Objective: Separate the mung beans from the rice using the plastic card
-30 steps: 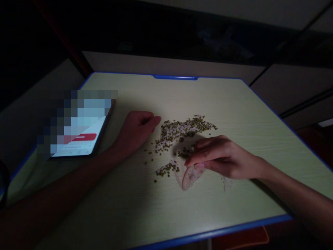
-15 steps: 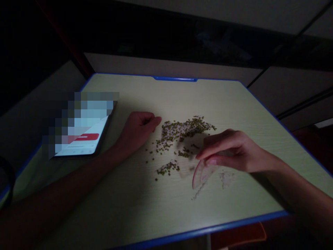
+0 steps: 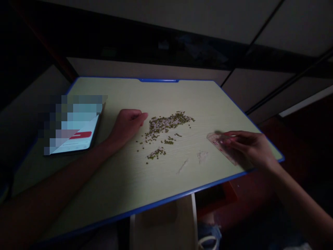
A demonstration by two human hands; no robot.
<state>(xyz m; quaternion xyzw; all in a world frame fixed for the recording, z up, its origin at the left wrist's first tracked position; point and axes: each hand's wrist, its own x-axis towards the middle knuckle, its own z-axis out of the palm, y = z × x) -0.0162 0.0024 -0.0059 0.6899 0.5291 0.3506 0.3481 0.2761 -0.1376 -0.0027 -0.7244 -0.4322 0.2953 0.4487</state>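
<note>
A heap of small green beans mixed with pale grains (image 3: 166,124) lies in the middle of the blue-edged desk (image 3: 166,93). My left hand (image 3: 128,124) rests beside the heap's left end, fingers curled into a loose fist with nothing visible in it. My right hand (image 3: 247,147) is near the desk's right edge, its fingers closed on a small clear plastic bag with a red strip (image 3: 221,144). A smaller clump of beans (image 3: 156,153) and two thin smears of pale grains (image 3: 192,160) lie nearer to me.
A lit phone (image 3: 74,126) lies on the desk's left side. Beyond the desk are pale floor tiles and darkness. Below the front edge I see a pale upright panel (image 3: 166,222) and something reddish (image 3: 221,198).
My right hand has carried the plastic bag from the middle of the desk to the right edge, leaving pale grains behind. The view has shifted right. My left hand has stayed put.
</note>
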